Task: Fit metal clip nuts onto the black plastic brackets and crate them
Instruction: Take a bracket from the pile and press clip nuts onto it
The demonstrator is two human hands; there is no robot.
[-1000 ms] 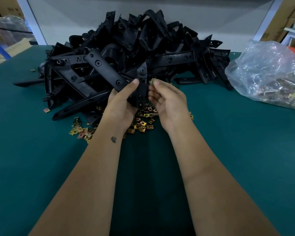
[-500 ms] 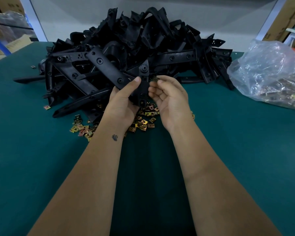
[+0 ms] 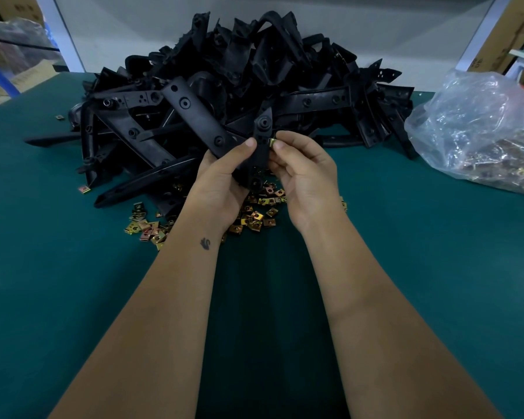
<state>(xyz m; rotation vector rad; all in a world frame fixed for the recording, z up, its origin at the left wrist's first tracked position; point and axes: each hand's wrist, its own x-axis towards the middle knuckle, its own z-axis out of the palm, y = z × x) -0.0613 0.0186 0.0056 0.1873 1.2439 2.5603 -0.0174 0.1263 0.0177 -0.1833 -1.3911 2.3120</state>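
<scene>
Bracket [image 3: 261, 140] in left hand [image 3: 224, 179] | clip nut [image 3: 272, 143] pinched by right hand [image 3: 306, 173]

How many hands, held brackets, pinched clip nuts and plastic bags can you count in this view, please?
Hands: 2, the left hand and the right hand
Held black bracket: 1
Pinched clip nut: 1
Clear plastic bag: 1
Total: 5

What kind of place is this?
Probably a small factory assembly bench: a big heap of black plastic brackets, loose brass-coloured metal clip nuts on a green table, stacked cardboard cartons behind.
</scene>
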